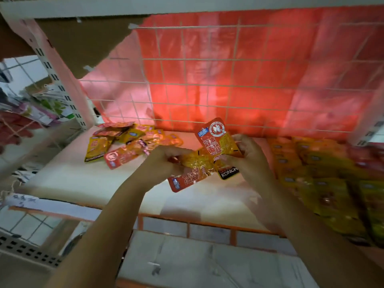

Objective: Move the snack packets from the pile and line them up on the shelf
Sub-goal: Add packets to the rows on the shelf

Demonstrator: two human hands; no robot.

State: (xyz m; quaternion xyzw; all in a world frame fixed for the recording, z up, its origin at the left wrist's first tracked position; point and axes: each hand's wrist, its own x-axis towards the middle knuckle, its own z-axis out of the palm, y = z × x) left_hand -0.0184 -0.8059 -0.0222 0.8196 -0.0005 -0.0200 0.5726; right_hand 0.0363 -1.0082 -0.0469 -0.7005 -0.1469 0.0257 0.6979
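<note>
The fingers (242,142) of the right hand (252,157) are being curled round the right edge of a red-and-yellow packet (218,140), which is being held tilted upward above the shelf (79,177). The left hand (160,162) is being closed on the left side of a small bunch of packets (195,169) that is being kept between the two hands, clear of the shelf surface; exactly how many are in the bunch cannot be told, though at least three overlapping wrappers are being shown. The bunch is being held at the middle of the shelf, with the fingers of both hands touching it from either side and the thumbs partly hidden behind the wrappers.

Farther back on the left, a loose pile (133,142) of packets is lying unsorted, well apart from the hands, so that work is judged to be left. On the right, rows of yellow packets (307,163) are lying in overlapping lines, blurred, which is being taken as the part already arranged. Behind everything, a wire grid (207,80) with red backing is closing the far side.
</note>
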